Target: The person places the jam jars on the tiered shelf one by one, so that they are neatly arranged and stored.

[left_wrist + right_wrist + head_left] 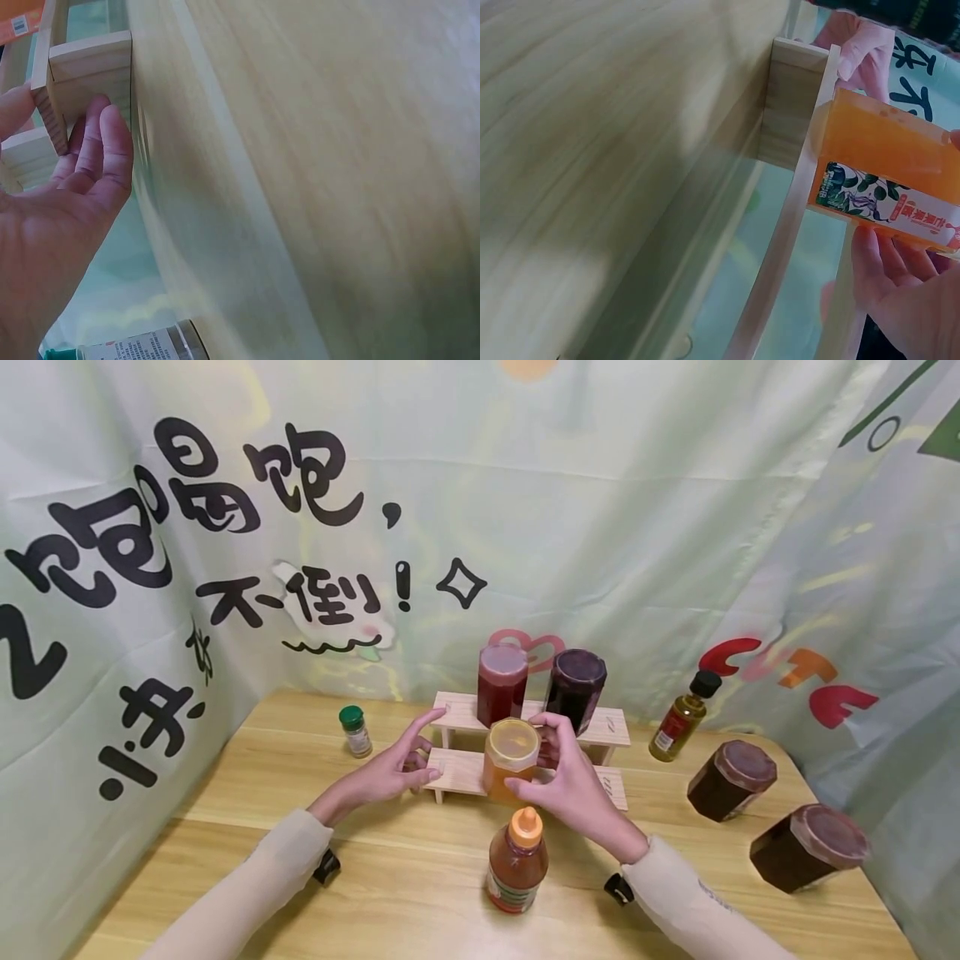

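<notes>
A two-step wooden rack [463, 771] stands mid-table. My left hand [392, 772] grips the left end of its lower step, and in the left wrist view the fingers [112, 154] curl under the board. On that lower step is a jar of orange contents [510, 770] with a pale lid. My right hand [573, 781] holds this jar from its right side, thumb in front and fingers behind. The jar's printed label [892, 206] shows in the right wrist view. On the upper step stand a dark red jar [501, 693] and a nearly black jar [573, 689].
An orange-capped sauce bottle [517, 872] stands in front of the rack. Left of it is a green-capped spice bottle [356, 733]. To the right stand an oil bottle [678, 727] and two dark jars [723, 789]. A printed curtain [637, 527] hangs behind the table [405, 877].
</notes>
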`<action>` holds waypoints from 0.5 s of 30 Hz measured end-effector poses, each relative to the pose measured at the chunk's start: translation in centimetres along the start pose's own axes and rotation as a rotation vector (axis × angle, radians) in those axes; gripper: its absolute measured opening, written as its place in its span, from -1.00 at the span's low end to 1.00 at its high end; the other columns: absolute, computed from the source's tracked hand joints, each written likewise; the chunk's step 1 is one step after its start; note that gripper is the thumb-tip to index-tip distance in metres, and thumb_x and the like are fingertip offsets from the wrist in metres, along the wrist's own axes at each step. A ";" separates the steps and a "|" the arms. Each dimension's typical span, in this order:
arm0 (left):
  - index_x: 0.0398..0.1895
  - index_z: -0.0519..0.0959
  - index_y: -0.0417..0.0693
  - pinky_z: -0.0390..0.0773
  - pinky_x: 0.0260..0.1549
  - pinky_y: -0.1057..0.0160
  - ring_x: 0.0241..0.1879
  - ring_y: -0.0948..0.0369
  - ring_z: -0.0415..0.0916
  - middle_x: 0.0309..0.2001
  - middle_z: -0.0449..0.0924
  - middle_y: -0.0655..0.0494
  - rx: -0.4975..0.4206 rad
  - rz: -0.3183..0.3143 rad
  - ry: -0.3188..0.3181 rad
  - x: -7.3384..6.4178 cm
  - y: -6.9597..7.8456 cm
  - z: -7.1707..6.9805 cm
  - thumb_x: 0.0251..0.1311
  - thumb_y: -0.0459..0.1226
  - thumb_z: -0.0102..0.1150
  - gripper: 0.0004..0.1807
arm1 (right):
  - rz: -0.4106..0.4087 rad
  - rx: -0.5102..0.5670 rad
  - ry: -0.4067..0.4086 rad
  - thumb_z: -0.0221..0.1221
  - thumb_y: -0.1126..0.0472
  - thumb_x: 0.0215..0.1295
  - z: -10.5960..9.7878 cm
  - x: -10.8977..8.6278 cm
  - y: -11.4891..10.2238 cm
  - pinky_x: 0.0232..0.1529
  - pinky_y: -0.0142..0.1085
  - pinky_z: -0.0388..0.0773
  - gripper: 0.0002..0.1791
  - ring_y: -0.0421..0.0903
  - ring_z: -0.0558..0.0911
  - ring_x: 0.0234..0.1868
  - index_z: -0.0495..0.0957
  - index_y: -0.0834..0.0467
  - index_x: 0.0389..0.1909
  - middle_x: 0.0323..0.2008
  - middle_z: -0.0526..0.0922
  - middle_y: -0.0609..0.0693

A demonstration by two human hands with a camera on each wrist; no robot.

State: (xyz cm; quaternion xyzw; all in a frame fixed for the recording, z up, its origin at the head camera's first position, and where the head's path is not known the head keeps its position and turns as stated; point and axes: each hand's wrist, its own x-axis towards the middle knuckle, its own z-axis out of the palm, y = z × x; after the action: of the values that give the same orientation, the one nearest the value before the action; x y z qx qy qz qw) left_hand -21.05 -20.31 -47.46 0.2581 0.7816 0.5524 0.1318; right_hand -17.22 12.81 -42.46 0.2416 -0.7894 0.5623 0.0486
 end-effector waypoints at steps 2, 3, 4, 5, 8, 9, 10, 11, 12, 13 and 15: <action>0.81 -0.20 0.52 0.75 -0.28 -0.01 -0.17 -0.06 0.62 0.24 0.35 -0.33 -0.004 0.000 0.000 0.0 0.0 0.0 0.57 -0.37 0.27 0.08 | -0.009 0.006 -0.012 0.61 0.41 0.10 0.4 0.2 0.0 0.18 -0.13 0.68 -0.02 0.02 0.69 0.13 0.24 0.11 0.45 0.15 0.67 0.10; 0.81 -0.20 0.52 0.75 -0.28 -0.01 -0.18 -0.06 0.62 0.23 0.35 -0.33 -0.007 0.000 0.000 -0.1 -0.1 0.1 0.57 -0.38 0.27 0.08 | -0.011 0.012 -0.018 0.60 0.42 0.10 0.6 0.3 0.0 0.18 -0.13 0.68 -0.02 0.03 0.69 0.13 0.23 0.12 0.45 0.16 0.66 0.11; 0.81 -0.20 0.51 0.75 -0.28 -0.01 -0.18 -0.06 0.62 0.23 0.35 -0.33 -0.007 0.000 -0.001 -0.1 -0.1 0.1 0.57 -0.38 0.27 0.08 | -0.014 0.017 -0.022 0.60 0.43 0.10 0.8 0.3 0.0 0.18 -0.13 0.68 -0.02 0.03 0.69 0.13 0.23 0.12 0.46 0.16 0.66 0.12; 0.81 -0.20 0.52 0.75 -0.27 -0.01 -0.18 -0.06 0.62 0.23 0.35 -0.32 -0.010 0.000 -0.002 -0.1 -0.1 0.1 0.57 -0.38 0.27 0.08 | -0.018 0.021 -0.027 0.60 0.44 0.10 1.0 0.4 0.0 0.19 -0.14 0.68 -0.02 0.04 0.69 0.14 0.22 0.13 0.46 0.16 0.65 0.12; 0.81 -0.20 0.51 0.75 -0.26 -0.01 -0.18 -0.05 0.62 0.24 0.35 -0.32 -0.012 0.000 -0.004 0.0 -0.1 0.2 0.57 -0.37 0.27 0.08 | -0.032 0.037 -0.047 0.58 0.44 0.13 1.5 0.7 -0.1 0.21 -0.10 0.67 -0.03 0.06 0.68 0.17 0.21 0.15 0.47 0.18 0.63 0.15; 0.81 -0.20 0.51 0.75 -0.25 -0.01 -0.17 -0.05 0.62 0.24 0.35 -0.32 -0.010 0.000 -0.004 0.0 -0.1 0.2 0.57 -0.37 0.27 0.08 | -0.039 0.041 -0.054 0.58 0.44 0.15 1.7 0.8 -0.1 0.23 -0.09 0.66 -0.03 0.07 0.68 0.18 0.21 0.15 0.48 0.19 0.62 0.16; 0.81 -0.20 0.51 0.75 -0.25 -0.01 -0.17 -0.05 0.62 0.25 0.35 -0.33 -0.007 0.000 -0.004 0.0 -0.2 0.2 0.57 -0.37 0.27 0.08 | -0.046 0.044 -0.062 0.58 0.43 0.16 1.8 0.9 -0.1 0.23 -0.07 0.66 -0.03 0.08 0.68 0.18 0.21 0.15 0.49 0.19 0.61 0.16; 0.81 -0.20 0.51 0.76 -0.25 -0.02 -0.17 -0.05 0.63 0.25 0.35 -0.32 -0.007 -0.002 -0.004 0.0 -0.1 0.2 0.57 -0.37 0.27 0.08 | -0.048 0.053 -0.071 0.58 0.42 0.18 1.9 0.9 -0.1 0.25 -0.06 0.65 -0.03 0.08 0.68 0.19 0.22 0.14 0.50 0.21 0.59 0.16; 0.81 -0.20 0.52 0.76 -0.25 -0.02 -0.16 -0.05 0.63 0.25 0.35 -0.32 -0.004 -0.004 -0.003 0.0 -0.1 0.2 0.57 -0.37 0.27 0.08 | -0.049 0.059 -0.078 0.58 0.42 0.19 1.9 1.0 -0.1 0.25 -0.05 0.65 -0.03 0.09 0.69 0.20 0.23 0.12 0.52 0.22 0.57 0.16; 0.81 -0.21 0.52 0.76 -0.25 -0.02 -0.16 -0.06 0.63 0.26 0.35 -0.32 0.001 -0.005 -0.004 0.0 -0.1 0.1 0.57 -0.36 0.26 0.08 | -0.050 0.063 -0.084 0.58 0.41 0.20 2.0 1.1 -0.1 0.26 -0.04 0.65 -0.03 0.09 0.69 0.20 0.24 0.11 0.53 0.22 0.56 0.15; 0.81 -0.22 0.51 0.76 -0.24 -0.03 -0.15 -0.06 0.64 0.28 0.34 -0.33 0.010 -0.006 -0.004 0.1 -0.1 0.0 0.58 -0.36 0.25 0.07 | -0.051 0.074 -0.090 0.58 0.40 0.23 2.1 1.3 0.1 0.27 -0.04 0.64 -0.03 0.08 0.69 0.22 0.26 0.09 0.56 0.23 0.56 0.14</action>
State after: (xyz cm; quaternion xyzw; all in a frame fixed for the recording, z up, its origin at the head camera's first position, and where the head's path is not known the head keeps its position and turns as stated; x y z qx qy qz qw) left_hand -21.11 -20.29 -47.53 0.2575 0.7850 0.5474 0.1337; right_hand -17.97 10.53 -42.85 0.2884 -0.7629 0.5784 0.0183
